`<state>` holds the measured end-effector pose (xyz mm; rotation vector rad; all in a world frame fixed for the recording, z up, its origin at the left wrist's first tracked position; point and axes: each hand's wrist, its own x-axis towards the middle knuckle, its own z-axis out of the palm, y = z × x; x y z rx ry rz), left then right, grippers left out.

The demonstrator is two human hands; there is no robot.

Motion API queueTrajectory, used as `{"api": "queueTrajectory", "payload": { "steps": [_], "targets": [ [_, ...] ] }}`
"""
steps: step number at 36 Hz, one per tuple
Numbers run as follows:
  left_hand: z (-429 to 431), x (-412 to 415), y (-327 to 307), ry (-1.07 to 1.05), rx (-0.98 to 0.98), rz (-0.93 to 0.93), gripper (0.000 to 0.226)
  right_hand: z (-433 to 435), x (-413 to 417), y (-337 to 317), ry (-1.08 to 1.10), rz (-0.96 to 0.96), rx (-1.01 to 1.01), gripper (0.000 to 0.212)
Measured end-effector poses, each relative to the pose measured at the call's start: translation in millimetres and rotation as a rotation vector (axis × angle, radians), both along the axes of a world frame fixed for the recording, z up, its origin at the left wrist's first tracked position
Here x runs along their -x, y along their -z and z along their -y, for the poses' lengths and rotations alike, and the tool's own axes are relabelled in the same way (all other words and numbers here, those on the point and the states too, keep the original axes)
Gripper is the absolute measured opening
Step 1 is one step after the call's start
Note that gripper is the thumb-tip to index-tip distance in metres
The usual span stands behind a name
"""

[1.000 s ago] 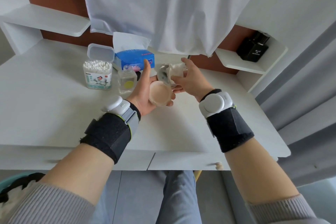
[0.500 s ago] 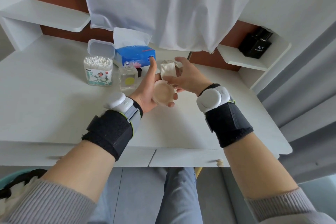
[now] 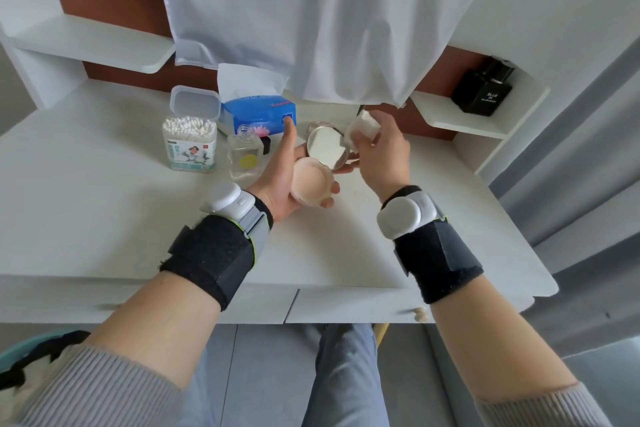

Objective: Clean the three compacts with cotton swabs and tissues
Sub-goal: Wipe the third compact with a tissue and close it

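Wearing grey sleeves and black wrist straps [image 3: 211, 253], each with a white puck, both forearms stretch from above jeans-clad legs [image 3: 346, 374] out over the white worktop [image 3: 104, 218]. The left hand [image 3: 277, 184] holds the open compact [image 3: 309, 185] above the worktop's middle: its fingers [image 3: 330, 190] are curled under the base and clamped on it, while one digit points straight out toward the tissue box [image 3: 259, 114]. The compact's round pan of beige powder faces up, and its mirrored lid [image 3: 327, 149] stands open on the far side, tilted back. The right hand [image 3: 381, 159] is just right of the lid, its fingers closed on a folded white tissue [image 3: 363, 126], pinching it at the lid's upper right rim; whether the wad touches the mirror cannot be told. Behind the lid a silvery round rim [image 3: 320, 124] peeps out, too hidden to identify. Left of the hands stand an uncapped clear bottle [image 3: 245, 158], a small black object [image 3: 266, 146] just beside it, and an open tub of swabs [image 3: 189, 146]. Farther back lies the blue tissue box with a sheet sticking up. A white cloth [image 3: 322, 10] hangs over the back wall, and a black bottle [image 3: 483, 88] sits on the right shelf [image 3: 460, 118].
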<state>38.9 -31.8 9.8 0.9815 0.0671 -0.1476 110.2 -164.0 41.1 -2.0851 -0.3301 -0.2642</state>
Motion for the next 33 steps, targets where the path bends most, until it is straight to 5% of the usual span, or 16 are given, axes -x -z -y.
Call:
{"api": "queueTrajectory", "payload": {
  "steps": [6,12,23,28,33],
  "targets": [
    [-4,-2,3,-0.011,0.112,-0.032,0.088,7,-5,11,0.038,-0.164,-0.355,0.019],
    [-5,-5,4,-0.088,0.134,-0.069,0.081,-3,-9,13,-0.078,-0.436,-0.549,0.025],
    [-5,-5,3,-0.157,0.073,-0.138,0.08,-25,-5,4,-0.086,-0.403,-0.478,0.034],
    [-5,-5,3,-0.133,0.066,-0.111,0.08,-27,-1,10,-0.061,-0.255,-0.306,0.026],
    [-4,-3,0,-0.145,0.055,-0.119,0.074,-31,3,16,-0.109,-0.192,-0.147,0.044]
  ]
}}
